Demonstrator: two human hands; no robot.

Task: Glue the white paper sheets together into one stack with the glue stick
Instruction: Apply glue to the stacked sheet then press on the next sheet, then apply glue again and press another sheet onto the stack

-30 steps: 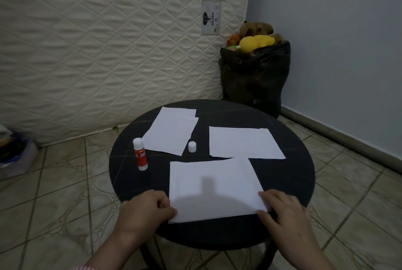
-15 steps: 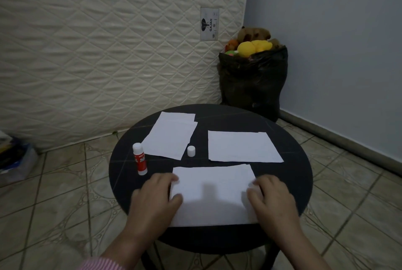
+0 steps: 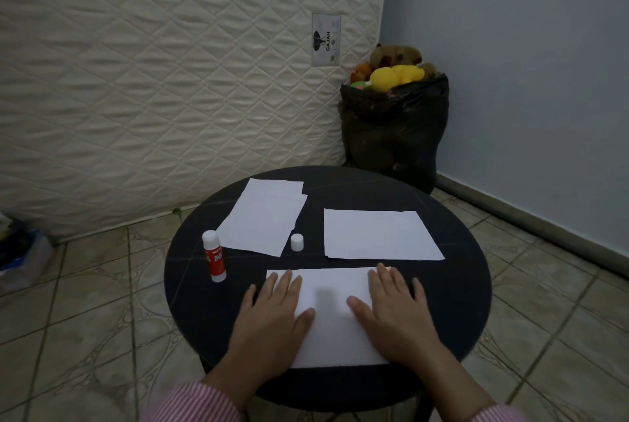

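Both hands lie flat, fingers spread and gripping nothing, on the nearest sheet of white paper [image 3: 332, 316] at the front of the round black table [image 3: 452, 289]. The left hand [image 3: 272, 316] presses its left side, the right hand [image 3: 394, 316] its right side — it looks like smoothing or pressing a sheet down, though whether there is glue or a second sheet beneath cannot be told.

The glue stick [image 3: 213, 255] stands upright and uncapped at the table's left, apart from the hands; its small white cap [image 3: 296, 242] sits on the table between the two farther papers. Of those, the far-left pile [image 3: 263, 215] shows two offset corners, so it seems to hold at least two sheets, loosely overlapped. The far-right sheet [image 3: 379, 234] lies flat on its own.

So the papers sit in three separate places — the job is, by my reading, early to midway. Left to do: glue each remaining sheet and press them all into one stack.
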